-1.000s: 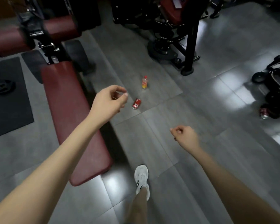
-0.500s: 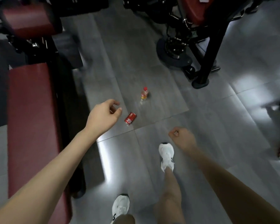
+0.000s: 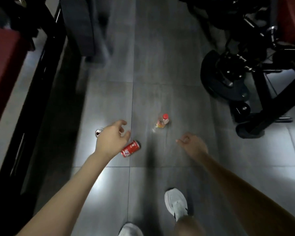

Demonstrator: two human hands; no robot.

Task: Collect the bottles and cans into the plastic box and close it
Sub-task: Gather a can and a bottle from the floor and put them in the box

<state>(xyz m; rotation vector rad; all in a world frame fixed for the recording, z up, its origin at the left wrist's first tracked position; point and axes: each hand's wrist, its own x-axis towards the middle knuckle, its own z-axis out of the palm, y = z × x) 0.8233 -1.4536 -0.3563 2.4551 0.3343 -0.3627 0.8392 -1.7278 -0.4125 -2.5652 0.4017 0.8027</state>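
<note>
Bottom of frame: two white mesh sneakers, one at bottom centre [image 3: 130,229], the other [image 3: 176,203] a step ahead to its right, on glossy grey floor tiles [image 3: 160,184] with thin grout lines and bright glare patches

Bare forearms run up from both lower corners. Left hand [image 3: 111,140], mid-frame left of centre, palm down, fingers loosely curled and spread a little, holds nothing; it overlaps the near end of the red can [image 3: 130,148], contact can't be told. Right hand [image 3: 192,144], right of centre, fingers loosely curled with thumb near index, blurry, looks empty

Red can is a smooth metal cylinder with white lettering, lying on its side on the tile, tilted diagonally. Second can [image 3: 99,132], silver rim only, peeks out left of the left hand, mostly hidden. Small clear plastic bottle [image 3: 162,120], red cap, orange liquid, on the floor just above centre, between the hands and apart from both

Left edge: dark red padded bench [image 3: 3,57] on a black frame. Upper centre-left: black flat pad [image 3: 78,24]. Upper right: black metal gym machine [image 3: 237,74] with a round base plate
</note>
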